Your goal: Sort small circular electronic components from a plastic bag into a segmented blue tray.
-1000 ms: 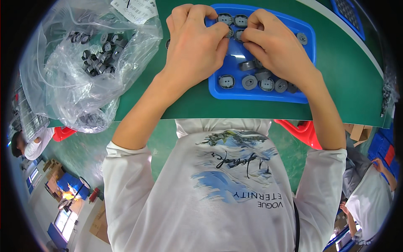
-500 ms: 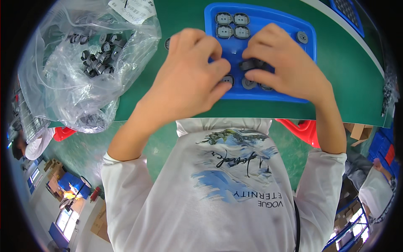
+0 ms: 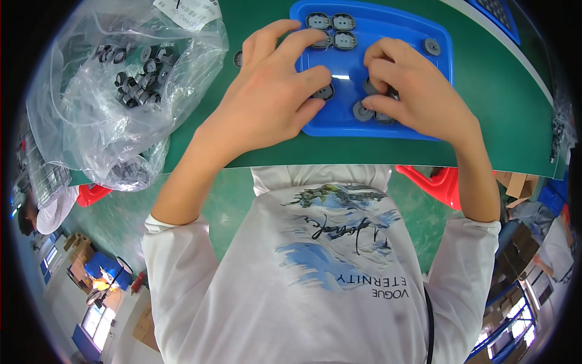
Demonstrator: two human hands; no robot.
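Both forearms extend forward, bare below pushed-up sleeves. The left hand lies palm down with fingers spread. The right hand sits just beside it, fingers curled inward.

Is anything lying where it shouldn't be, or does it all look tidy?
One small grey part lies loose on the green mat, between the clear plastic bag and the blue tray, partly hidden behind the left hand. Another grey part sits alone at the tray's right edge. Nothing looks spilled or broken.
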